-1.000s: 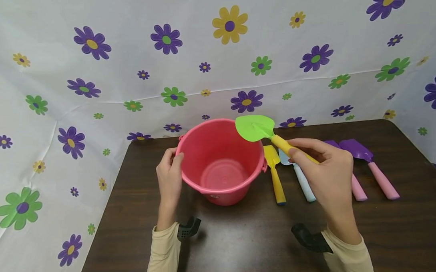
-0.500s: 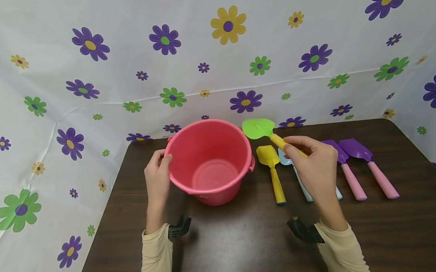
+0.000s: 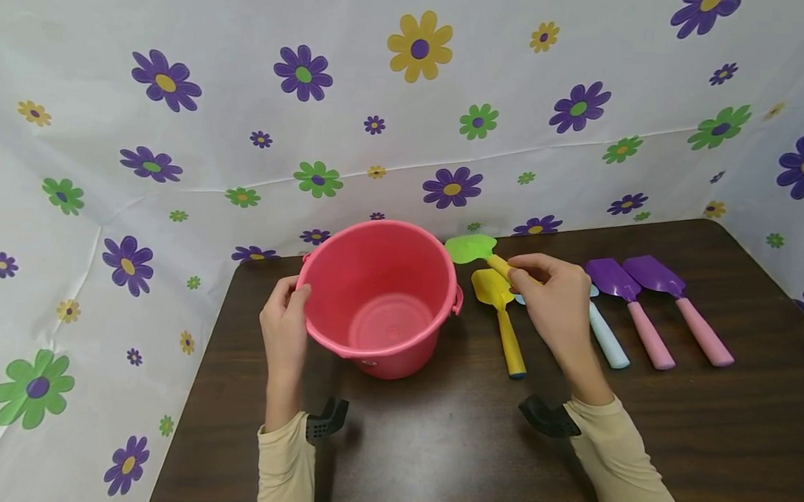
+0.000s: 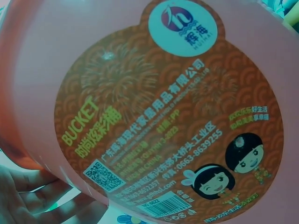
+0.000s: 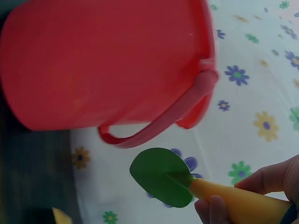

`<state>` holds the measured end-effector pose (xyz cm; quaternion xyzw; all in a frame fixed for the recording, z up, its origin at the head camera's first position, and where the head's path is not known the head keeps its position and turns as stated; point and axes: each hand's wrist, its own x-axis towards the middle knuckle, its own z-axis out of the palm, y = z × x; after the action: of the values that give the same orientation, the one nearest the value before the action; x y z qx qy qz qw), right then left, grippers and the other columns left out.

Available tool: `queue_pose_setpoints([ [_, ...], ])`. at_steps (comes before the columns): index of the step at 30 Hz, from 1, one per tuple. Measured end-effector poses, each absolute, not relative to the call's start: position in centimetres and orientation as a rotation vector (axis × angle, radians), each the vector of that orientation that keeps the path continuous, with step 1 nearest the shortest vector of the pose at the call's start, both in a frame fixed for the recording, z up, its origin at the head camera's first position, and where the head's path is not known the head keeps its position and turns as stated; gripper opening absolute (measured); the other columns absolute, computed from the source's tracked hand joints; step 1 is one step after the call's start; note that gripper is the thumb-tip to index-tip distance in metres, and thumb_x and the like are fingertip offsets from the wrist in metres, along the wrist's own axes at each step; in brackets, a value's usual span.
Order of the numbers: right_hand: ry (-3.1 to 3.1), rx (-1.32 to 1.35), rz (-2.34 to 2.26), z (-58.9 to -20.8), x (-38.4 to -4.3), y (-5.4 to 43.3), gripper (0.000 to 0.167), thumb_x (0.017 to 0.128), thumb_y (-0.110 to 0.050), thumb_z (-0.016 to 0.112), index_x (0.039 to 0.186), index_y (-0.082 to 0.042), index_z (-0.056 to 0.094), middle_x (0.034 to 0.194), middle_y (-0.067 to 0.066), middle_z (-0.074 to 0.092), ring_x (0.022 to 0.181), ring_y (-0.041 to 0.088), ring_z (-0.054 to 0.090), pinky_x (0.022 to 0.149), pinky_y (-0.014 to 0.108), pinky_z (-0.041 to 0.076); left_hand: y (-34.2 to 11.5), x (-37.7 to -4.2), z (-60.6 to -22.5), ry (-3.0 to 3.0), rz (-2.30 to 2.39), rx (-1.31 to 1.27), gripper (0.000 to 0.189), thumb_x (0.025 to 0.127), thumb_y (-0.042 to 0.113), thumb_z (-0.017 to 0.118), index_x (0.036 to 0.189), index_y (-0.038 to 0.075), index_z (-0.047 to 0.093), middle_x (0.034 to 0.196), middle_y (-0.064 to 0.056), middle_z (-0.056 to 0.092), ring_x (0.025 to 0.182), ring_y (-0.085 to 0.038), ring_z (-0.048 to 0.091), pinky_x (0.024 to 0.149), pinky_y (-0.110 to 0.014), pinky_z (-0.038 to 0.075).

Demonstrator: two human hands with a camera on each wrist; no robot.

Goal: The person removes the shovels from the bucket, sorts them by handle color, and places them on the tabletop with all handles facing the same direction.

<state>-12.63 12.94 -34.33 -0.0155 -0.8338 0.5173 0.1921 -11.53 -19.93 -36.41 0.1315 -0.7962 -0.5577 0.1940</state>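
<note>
Fingers of the right hand (image 3: 552,297) curl around the yellow handle of a green-bladed trowel (image 3: 471,248), pinching it near the blade end; in the right wrist view the thumb and fingertips (image 5: 218,211) wrap the handle just behind the green blade (image 5: 159,176). The trowel is lifted off the desk (image 3: 435,444), its blade pointing toward the backdrop and sitting just beside the right rim of the red bucket (image 3: 380,294), outside it.

The left hand (image 3: 282,332) holds the bucket's left side, thumb at the rim and fingers against the outer wall. The left wrist view shows the bucket's wall with a large orange label (image 4: 168,116) reading "BUCKET", and fingers (image 4: 32,196) pressed against the plastic at the lower left. The bucket stands upright near the back left of the desk, its inside bare, its handle (image 5: 159,121) hanging down along the side.

To the right of the bucket, other toy tools lie in a row on the desk, handles toward the person: a yellow shovel (image 3: 502,321) just beside the bucket, a light blue tool (image 3: 605,336) partly hidden by the right hand, and two purple-bladed shovels with pink handles (image 3: 629,311) (image 3: 679,309). A white flower-printed cloth (image 3: 180,125) covers the wall behind and to the left.
</note>
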Motion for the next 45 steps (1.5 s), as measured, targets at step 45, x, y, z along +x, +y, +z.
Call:
queue_pose_setpoints([
  [45,-3.076,0.014,1.176,-39.4,-14.3,9.8,0.015,0.093,-0.006,0.069,0.083,0.005,0.072,0.067,0.009,0.063,0.058,0.021,0.058,0.055,0.028,0.055,-20.1,-11.7,-36.6,-2.192,-1.579,0.353,0.032,0.105,0.021,0.051,0.123,0.0,0.068,0.111,-0.021,0.07,0.084,-0.022,0.064,0.07,-0.014,0.055],
])
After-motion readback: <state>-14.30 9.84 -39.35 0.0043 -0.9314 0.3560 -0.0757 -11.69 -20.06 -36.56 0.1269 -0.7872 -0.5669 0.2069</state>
